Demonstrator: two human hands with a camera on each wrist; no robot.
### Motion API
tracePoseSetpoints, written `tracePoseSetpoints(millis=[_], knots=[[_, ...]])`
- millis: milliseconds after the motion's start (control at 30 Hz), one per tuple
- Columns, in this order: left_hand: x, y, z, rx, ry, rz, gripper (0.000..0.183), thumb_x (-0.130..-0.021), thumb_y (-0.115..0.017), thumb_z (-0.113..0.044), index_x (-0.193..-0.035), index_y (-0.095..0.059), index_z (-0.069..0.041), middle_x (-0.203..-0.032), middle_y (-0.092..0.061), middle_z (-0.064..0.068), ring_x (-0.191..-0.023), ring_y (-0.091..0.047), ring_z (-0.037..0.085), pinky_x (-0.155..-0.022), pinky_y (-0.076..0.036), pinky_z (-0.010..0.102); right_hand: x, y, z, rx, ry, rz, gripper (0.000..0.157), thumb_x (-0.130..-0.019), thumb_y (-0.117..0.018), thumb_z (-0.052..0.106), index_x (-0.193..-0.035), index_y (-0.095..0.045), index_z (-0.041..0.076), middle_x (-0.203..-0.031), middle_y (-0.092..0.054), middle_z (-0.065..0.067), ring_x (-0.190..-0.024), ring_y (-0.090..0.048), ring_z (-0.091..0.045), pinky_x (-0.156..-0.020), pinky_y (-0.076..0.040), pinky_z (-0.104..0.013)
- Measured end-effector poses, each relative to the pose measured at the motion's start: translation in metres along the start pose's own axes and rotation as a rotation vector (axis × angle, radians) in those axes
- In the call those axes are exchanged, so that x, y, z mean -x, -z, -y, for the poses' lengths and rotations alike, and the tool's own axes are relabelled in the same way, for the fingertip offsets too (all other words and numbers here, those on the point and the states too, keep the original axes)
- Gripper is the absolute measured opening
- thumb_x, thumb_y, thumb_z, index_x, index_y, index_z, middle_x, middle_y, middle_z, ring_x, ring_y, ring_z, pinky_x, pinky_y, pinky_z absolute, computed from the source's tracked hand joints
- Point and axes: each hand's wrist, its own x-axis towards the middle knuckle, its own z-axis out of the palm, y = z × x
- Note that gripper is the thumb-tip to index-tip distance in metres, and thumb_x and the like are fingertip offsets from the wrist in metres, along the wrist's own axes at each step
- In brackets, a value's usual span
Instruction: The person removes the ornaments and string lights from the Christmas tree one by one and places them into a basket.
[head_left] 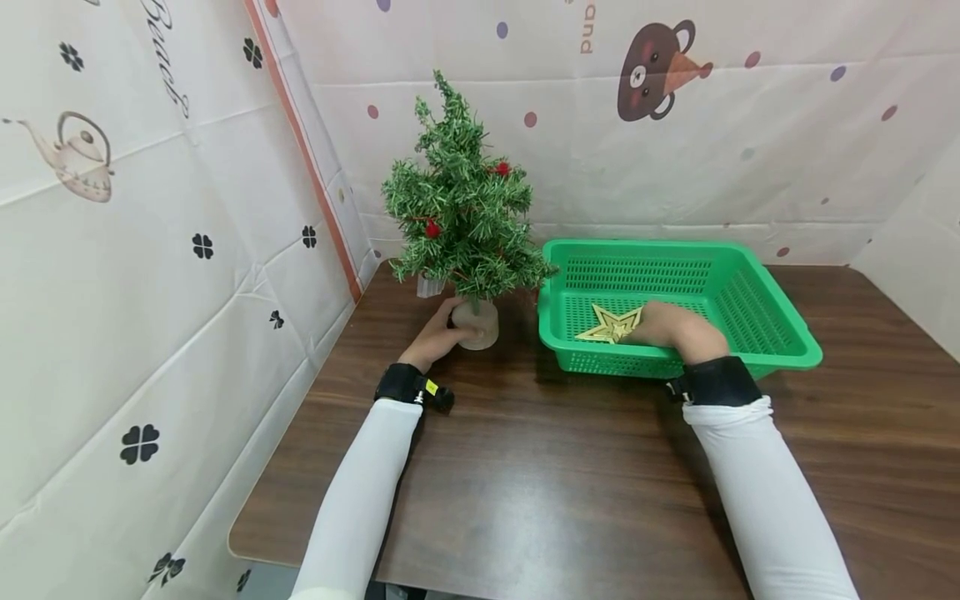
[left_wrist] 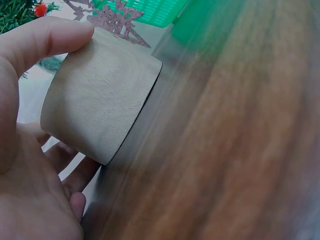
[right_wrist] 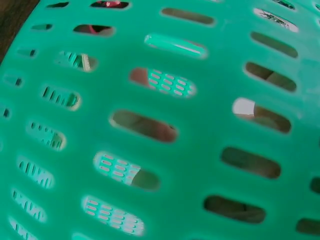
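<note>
A small green tinsel Christmas tree (head_left: 465, 196) with red berries stands upright at the back left of the table. My left hand (head_left: 442, 331) grips its round, wood-grained base (left_wrist: 102, 95), thumb over the upper edge and fingers around the far side. My right hand (head_left: 670, 327) reaches over the front rim of the green plastic basket (head_left: 757, 361). It pinches a gold star ornament (head_left: 611, 323) that shows at its left side; its fingertips are hidden in the head view. Through the basket's slots the right wrist view shows parts of the hand's fingers (right_wrist: 142, 126).
Beside the tree base, a glittery reddish-brown ornament (left_wrist: 117, 20) shows in the left wrist view. A whitish tag (head_left: 430, 286) hangs at the tree's lower left. Patterned white sheets (head_left: 750, 167) rise behind and left of the brown table (head_left: 525, 467).
</note>
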Motion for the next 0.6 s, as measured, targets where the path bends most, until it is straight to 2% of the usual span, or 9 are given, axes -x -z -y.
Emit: tracePoseSetpoints(millis=[233, 333, 400, 500, 600], knots=[[0.0, 0.0, 0.001, 0.013, -0.005, 0.013, 0.075, -0.093, -0.074, -0.022, -0.156, -0.034, -0.025, -0.162, -0.032, 0.008, -0.149, -0.035, 0.032, -0.12, -0.034, 0.053, 0.001, -0.001, 0.001, 0.01, -0.029, -0.05, 0.052, -0.089, -0.071, 0.048, -0.06, -0.036, 0.021, -0.06, -0.028, 0.008, -0.054, -0.031, -0.011, -0.051, -0.034, -0.029], [0.0, 0.0, 0.001, 0.019, -0.006, 0.014, 0.076, -0.093, -0.075, -0.022, -0.156, -0.033, -0.025, -0.163, -0.03, 0.008, -0.15, -0.033, 0.032, -0.12, -0.034, 0.053, 0.003, 0.002, 0.004, -0.01, -0.028, -0.103, 0.053, -0.092, -0.068, 0.05, -0.056, -0.047, 0.018, -0.056, -0.043, 0.007, -0.051, -0.036, -0.012, -0.05, -0.034, -0.03], [0.0, 0.0, 0.002, 0.022, -0.006, 0.007, 0.076, -0.093, -0.075, -0.021, -0.156, -0.033, -0.025, -0.163, -0.029, 0.007, -0.15, -0.032, 0.031, -0.12, -0.034, 0.053, 0.004, 0.004, 0.007, -0.032, -0.009, -0.161, 0.053, -0.094, -0.066, 0.052, -0.057, -0.054, 0.016, -0.059, -0.056, 0.003, -0.051, -0.04, -0.014, -0.049, -0.035, -0.031], [0.0, -0.001, 0.002, 0.03, -0.011, -0.009, 0.075, -0.093, -0.075, -0.019, -0.155, -0.033, -0.023, -0.162, -0.029, 0.009, -0.149, -0.033, 0.032, -0.12, -0.034, 0.053, 0.007, 0.006, 0.013, -0.067, 0.034, -0.263, 0.051, -0.095, -0.064, 0.054, -0.066, -0.064, 0.012, -0.068, -0.065, -0.003, -0.055, -0.047, -0.016, -0.051, -0.037, -0.031], [-0.002, -0.002, 0.003, 0.043, -0.018, -0.025, 0.075, -0.093, -0.076, -0.018, -0.154, -0.033, -0.02, -0.16, -0.031, 0.013, -0.147, -0.036, 0.036, -0.12, -0.034, 0.055, 0.011, 0.007, 0.021, -0.092, 0.078, -0.363, 0.045, -0.096, -0.064, 0.052, -0.084, -0.073, 0.01, -0.079, -0.069, -0.007, -0.065, -0.056, -0.018, -0.057, -0.043, -0.032]])
